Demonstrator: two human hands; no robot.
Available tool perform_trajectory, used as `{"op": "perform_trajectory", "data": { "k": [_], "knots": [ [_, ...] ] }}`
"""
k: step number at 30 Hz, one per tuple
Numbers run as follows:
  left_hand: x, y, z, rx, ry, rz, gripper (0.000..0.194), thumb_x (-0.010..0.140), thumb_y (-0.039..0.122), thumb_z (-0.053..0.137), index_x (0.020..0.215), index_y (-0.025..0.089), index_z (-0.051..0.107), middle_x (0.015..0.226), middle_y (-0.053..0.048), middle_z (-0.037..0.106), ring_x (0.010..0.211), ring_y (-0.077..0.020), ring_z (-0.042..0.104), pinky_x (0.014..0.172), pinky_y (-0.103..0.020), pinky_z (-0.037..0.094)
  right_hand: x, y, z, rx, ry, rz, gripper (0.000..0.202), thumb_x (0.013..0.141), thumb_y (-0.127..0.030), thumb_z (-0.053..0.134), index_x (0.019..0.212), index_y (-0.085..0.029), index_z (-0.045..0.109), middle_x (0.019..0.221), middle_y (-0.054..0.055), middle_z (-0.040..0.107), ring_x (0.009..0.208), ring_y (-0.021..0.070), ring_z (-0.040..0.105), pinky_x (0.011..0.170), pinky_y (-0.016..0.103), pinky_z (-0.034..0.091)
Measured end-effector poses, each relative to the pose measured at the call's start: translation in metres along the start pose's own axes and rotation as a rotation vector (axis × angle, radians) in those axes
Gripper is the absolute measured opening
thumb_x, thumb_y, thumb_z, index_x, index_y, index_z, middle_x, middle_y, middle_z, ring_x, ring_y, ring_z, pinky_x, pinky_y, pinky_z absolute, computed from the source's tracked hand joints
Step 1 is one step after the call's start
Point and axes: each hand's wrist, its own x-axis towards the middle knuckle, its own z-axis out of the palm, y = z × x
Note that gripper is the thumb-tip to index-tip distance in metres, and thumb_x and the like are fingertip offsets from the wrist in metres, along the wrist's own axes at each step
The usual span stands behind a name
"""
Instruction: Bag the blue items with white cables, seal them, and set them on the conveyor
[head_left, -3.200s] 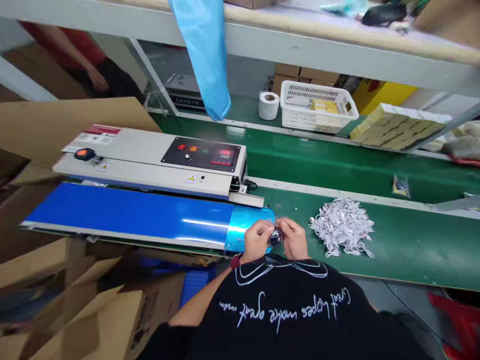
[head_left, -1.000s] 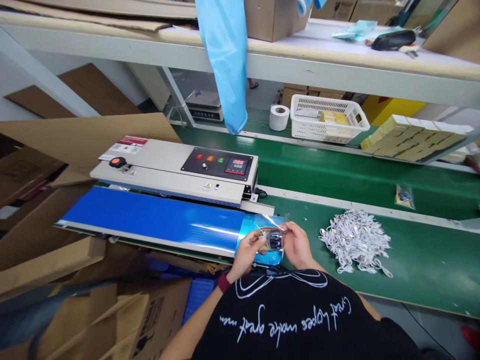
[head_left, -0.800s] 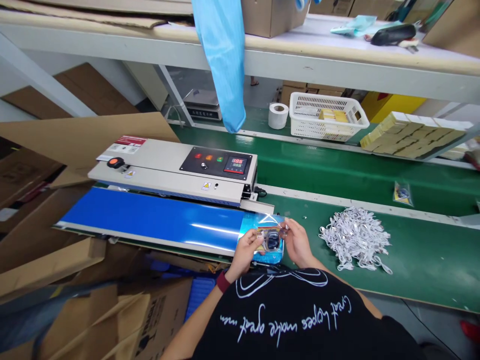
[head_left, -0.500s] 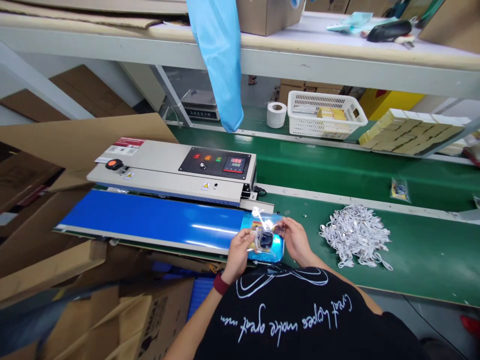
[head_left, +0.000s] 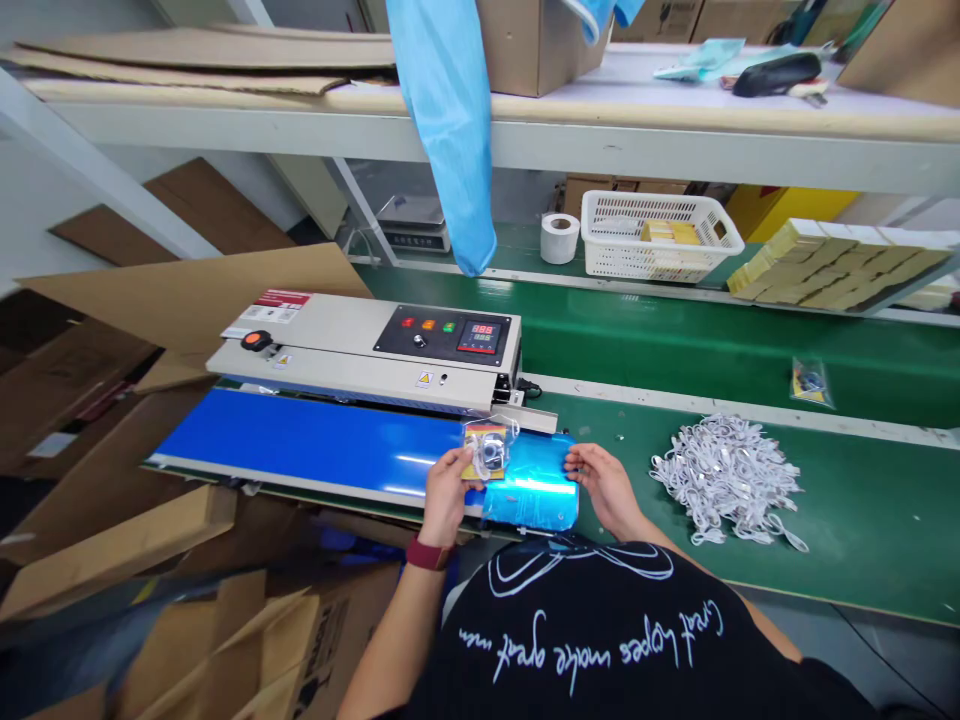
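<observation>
My left hand (head_left: 448, 490) pinches the left edge of a clear plastic bag (head_left: 487, 452). Inside the bag show a yellow-and-red card, a dark round item and a white cable. The bag is over the blue conveyor belt (head_left: 322, 430) of the sealing machine (head_left: 367, 345), just in front of its body. My right hand (head_left: 602, 485) is apart from the bag, fingers loosely bent and holding nothing, beside the shiny light-blue wrapped end (head_left: 534, 485) of the belt. The machine's panel has a lit red number display.
White cables (head_left: 727, 478) lie in a pile on the green bench to the right. Another filled bag (head_left: 810, 382) lies beyond. Behind stand a label roll (head_left: 559, 238), a white basket (head_left: 660, 236) and stacked small boxes (head_left: 844, 262). A blue sleeve (head_left: 450, 140) hangs from the shelf. Cardboard fills the left.
The bag has moved left along the belt in my left hand. My right hand has let go of it and now stands apart on the right. The view has shifted slightly.
</observation>
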Motion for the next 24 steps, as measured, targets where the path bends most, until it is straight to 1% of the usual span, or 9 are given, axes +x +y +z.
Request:
{"op": "perform_trajectory", "data": {
  "k": [2, 5, 8, 11, 15, 17, 21, 22, 24],
  "knots": [
    [0.006, 0.004, -0.009, -0.007, 0.034, 0.01, 0.032, 0.057, 0.029, 0.078, 0.076, 0.011, 0.06, 0.066, -0.003, 0.064, 0.053, -0.0153, 0.06, 0.033, -0.022, 0.044, 0.0, 0.0, -0.004, -0.004, 0.008, -0.004, 0.025, 0.068, -0.039, 0.073, 0.079, -0.017, 0.068, 0.076, 0.005, 0.067, 0.07, 0.0165, 0.06, 0.063, 0.028, 0.046],
    [0.018, 0.012, -0.029, 0.007, 0.119, 0.059, 0.028, 0.06, 0.024, 0.075, 0.079, 0.009, 0.062, 0.069, -0.005, 0.065, 0.054, -0.0161, 0.061, 0.035, -0.023, 0.046, 0.001, 0.0, -0.008, -0.012, 0.011, 0.0, 0.026, 0.067, -0.039, 0.074, 0.08, -0.017, 0.068, 0.075, 0.005, 0.067, 0.069, 0.0165, 0.06, 0.063, 0.028, 0.046],
    [0.03, 0.026, -0.053, -0.002, 0.257, 0.17, 0.025, 0.061, 0.021, 0.073, 0.081, 0.009, 0.062, 0.072, -0.005, 0.065, 0.055, -0.0152, 0.061, 0.038, -0.022, 0.046, 0.001, 0.0, -0.01, -0.016, 0.011, 0.012, 0.027, 0.067, -0.039, 0.074, 0.08, -0.017, 0.068, 0.075, 0.004, 0.067, 0.07, 0.0161, 0.06, 0.063, 0.028, 0.045],
    [0.039, 0.042, -0.078, -0.067, 0.405, 0.319, 0.026, 0.061, 0.017, 0.071, 0.083, 0.013, 0.057, 0.074, -0.003, 0.064, 0.059, -0.0142, 0.062, 0.044, -0.021, 0.048, -0.001, -0.002, -0.008, -0.025, 0.011, 0.02, 0.026, 0.067, -0.039, 0.074, 0.08, -0.017, 0.068, 0.076, 0.004, 0.067, 0.071, 0.0163, 0.06, 0.064, 0.028, 0.045],
    [0.044, 0.057, -0.104, -0.115, 0.516, 0.416, 0.026, 0.065, 0.015, 0.065, 0.085, 0.017, 0.048, 0.075, 0.001, 0.056, 0.061, -0.0127, 0.062, 0.052, -0.024, 0.051, -0.004, -0.004, -0.006, -0.046, 0.02, 0.022, 0.025, 0.068, -0.038, 0.074, 0.079, -0.017, 0.068, 0.076, 0.004, 0.067, 0.07, 0.0161, 0.06, 0.064, 0.028, 0.045],
    [0.047, 0.06, -0.114, -0.123, 0.586, 0.448, 0.024, 0.066, 0.014, 0.061, 0.085, 0.018, 0.046, 0.076, 0.001, 0.053, 0.062, -0.0112, 0.06, 0.056, -0.025, 0.052, -0.004, -0.004, -0.006, -0.053, 0.019, 0.024, 0.025, 0.068, -0.039, 0.074, 0.079, -0.017, 0.068, 0.076, 0.004, 0.067, 0.07, 0.0158, 0.06, 0.065, 0.028, 0.045],
    [0.054, 0.061, -0.131, -0.069, 0.8, 0.523, 0.024, 0.063, 0.011, 0.057, 0.084, 0.016, 0.046, 0.076, 0.002, 0.05, 0.064, -0.0075, 0.054, 0.059, -0.02, 0.05, -0.003, -0.004, -0.009, -0.064, 0.015, 0.029, 0.025, 0.068, -0.038, 0.074, 0.08, -0.017, 0.068, 0.076, 0.004, 0.067, 0.071, 0.0158, 0.06, 0.066, 0.028, 0.045],
    [0.056, 0.061, -0.136, -0.049, 0.834, 0.546, 0.024, 0.062, 0.012, 0.056, 0.084, 0.015, 0.047, 0.076, 0.002, 0.05, 0.064, -0.007, 0.053, 0.058, -0.019, 0.049, -0.003, -0.004, -0.011, -0.068, 0.015, 0.031, 0.025, 0.068, -0.038, 0.074, 0.08, -0.017, 0.068, 0.076, 0.004, 0.067, 0.072, 0.0157, 0.06, 0.066, 0.028, 0.045],
    [0.058, 0.06, -0.143, -0.028, 0.859, 0.585, 0.024, 0.061, 0.014, 0.056, 0.083, 0.015, 0.047, 0.076, 0.002, 0.049, 0.063, -0.0067, 0.051, 0.057, -0.019, 0.047, -0.003, -0.003, -0.014, -0.075, 0.012, 0.035, 0.025, 0.069, -0.038, 0.074, 0.081, -0.017, 0.068, 0.077, 0.003, 0.067, 0.072, 0.0153, 0.061, 0.067, 0.027, 0.046]
  ]
}}
